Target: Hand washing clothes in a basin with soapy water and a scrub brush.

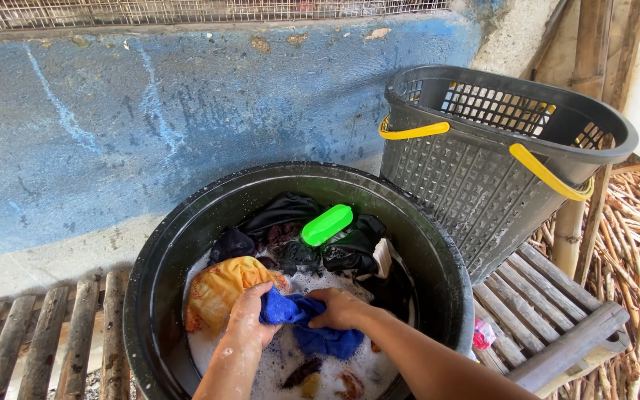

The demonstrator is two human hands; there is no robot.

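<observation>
Blue cloth (318,326) lies in the soapy black tub (150,296), gripped by 2 hands: left hand (250,317) at its 9 o'clock, right hand (337,307) at 1 o'clock. Green brush (327,224) rests on dark clothes (290,230) at 12 o'clock; grey basket (483,163) at 2 o'clock.

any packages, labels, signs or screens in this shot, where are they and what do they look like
Small packet: on the wooden slat bench right of the black tub, below the grey basket; crumpled, pink and red, too small to tell more.
No labels, signs or screens in view.
</observation>
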